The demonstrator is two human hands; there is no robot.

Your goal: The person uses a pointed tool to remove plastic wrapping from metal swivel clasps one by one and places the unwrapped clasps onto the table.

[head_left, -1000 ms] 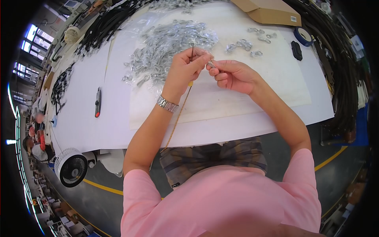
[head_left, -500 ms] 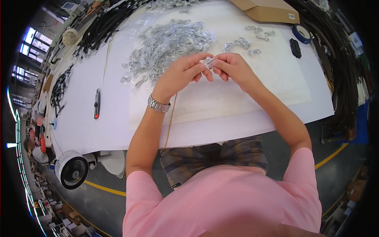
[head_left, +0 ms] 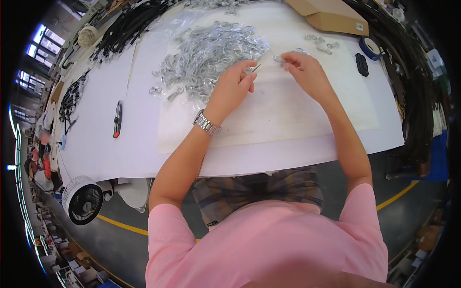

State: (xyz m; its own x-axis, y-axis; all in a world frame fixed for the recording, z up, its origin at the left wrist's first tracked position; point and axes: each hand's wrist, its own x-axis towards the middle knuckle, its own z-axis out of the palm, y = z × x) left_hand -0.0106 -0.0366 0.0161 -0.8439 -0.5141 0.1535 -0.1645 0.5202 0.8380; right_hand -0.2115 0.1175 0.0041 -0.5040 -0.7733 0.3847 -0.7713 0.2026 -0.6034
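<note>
My left hand [head_left: 235,85], with a metal watch on its wrist, is beside the right edge of a pile of small silvery metal clasps in clear plastic [head_left: 211,50]. Its thumb and fingers pinch a thin, pointed metal piece [head_left: 257,68] whose tip sticks out to the upper right; the rest is hidden in the grip. To the right, my right hand [head_left: 307,72] is closed at the fingertips on a small silvery clasp [head_left: 278,59] at the near side of a small group of clasps [head_left: 301,51]. A gap separates the two hands.
A box cutter [head_left: 118,120] lies on the white table [head_left: 96,158] at left. At the right are a blue tape roll [head_left: 370,48], a black object [head_left: 362,65] and a cardboard box [head_left: 331,18]. Black straps [head_left: 127,33] lie at the back left; a fan [head_left: 85,204] stands below.
Both hands were together on a small clear-wrapped piece. Now they are apart: my right hand has moved right and up to the small group of clasps, my left slightly down.
</note>
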